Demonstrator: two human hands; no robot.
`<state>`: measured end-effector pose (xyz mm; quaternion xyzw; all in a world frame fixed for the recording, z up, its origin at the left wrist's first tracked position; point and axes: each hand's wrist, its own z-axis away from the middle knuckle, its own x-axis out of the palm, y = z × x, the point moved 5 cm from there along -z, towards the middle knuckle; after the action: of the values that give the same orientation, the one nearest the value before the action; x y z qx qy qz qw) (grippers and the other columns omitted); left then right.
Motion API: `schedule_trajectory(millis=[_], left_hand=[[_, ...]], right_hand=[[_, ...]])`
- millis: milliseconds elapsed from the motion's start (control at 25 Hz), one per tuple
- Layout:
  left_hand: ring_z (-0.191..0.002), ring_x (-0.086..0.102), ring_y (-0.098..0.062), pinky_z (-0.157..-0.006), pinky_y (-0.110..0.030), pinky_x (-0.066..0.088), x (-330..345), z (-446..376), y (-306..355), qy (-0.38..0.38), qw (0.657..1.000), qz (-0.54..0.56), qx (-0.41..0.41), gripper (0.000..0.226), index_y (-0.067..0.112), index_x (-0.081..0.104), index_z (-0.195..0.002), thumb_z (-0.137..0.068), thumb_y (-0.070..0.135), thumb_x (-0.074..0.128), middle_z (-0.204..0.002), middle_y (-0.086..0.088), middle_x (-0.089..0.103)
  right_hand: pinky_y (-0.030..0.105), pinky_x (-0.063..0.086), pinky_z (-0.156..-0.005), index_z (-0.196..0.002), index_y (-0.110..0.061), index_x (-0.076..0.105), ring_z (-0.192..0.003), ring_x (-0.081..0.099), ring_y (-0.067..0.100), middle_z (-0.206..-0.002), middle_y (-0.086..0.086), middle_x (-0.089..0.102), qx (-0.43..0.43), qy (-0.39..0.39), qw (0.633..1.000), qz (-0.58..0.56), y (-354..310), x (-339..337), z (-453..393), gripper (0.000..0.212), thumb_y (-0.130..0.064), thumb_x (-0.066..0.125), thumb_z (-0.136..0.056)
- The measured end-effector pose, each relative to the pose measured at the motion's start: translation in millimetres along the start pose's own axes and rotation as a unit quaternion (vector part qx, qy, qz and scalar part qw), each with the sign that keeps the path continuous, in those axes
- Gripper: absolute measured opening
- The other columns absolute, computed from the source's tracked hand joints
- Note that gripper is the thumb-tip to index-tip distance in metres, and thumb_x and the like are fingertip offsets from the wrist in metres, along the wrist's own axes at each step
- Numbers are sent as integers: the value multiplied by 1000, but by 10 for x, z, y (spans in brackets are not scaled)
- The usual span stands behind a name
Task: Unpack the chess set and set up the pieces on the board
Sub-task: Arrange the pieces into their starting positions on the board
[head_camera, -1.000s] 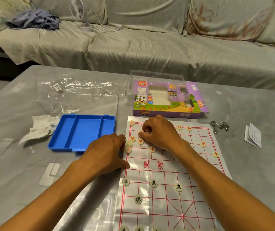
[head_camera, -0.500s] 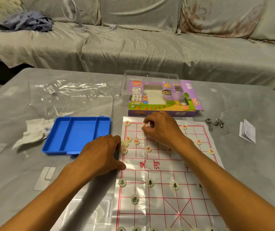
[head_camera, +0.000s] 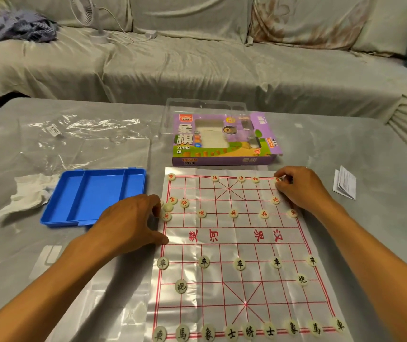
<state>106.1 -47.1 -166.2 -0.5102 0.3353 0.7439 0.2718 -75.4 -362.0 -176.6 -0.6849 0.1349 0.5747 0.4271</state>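
Right hand at far right corner of the board, grip pinching a red piece between thumb and fingertips, piece on or just above the corner point, contact with the sheet cannot be told. Left hand rests at the board's left edge, thumb on the sheet, fingers loosely curled beside a small cluster of red pieces near the left edge; grip holds nothing visible. Board is a thin printed sheet lying flat on the worktop. Near row and rows above it filled with black pieces; far half has red pieces partly placed, with two advisors on the back row and soldiers along their rank. Purple game box just beyond the board's far edge, clear lid over it. Blue tray left of the board, near the left hand. Crumpled tissue left of the tray. Clear plastic wrap beyond the tray. Folded leaflet right of the board. Sofa behind the worktop, small fan on it.
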Motion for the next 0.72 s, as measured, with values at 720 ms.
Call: schedule_trajectory(millis=[720], left_hand=[[-85, 43, -9, -70, -21, 38, -30, 44, -4, 41, 999, 11, 1, 59, 30, 39, -101, -66, 61, 76, -96, 11, 38]], right_hand=[[28, 49, -74, -107, -27, 67, -87, 55, 10, -86, -10, 62, -248, -76, 966, 21, -1877, 582, 569, 22, -33, 66, -86]])
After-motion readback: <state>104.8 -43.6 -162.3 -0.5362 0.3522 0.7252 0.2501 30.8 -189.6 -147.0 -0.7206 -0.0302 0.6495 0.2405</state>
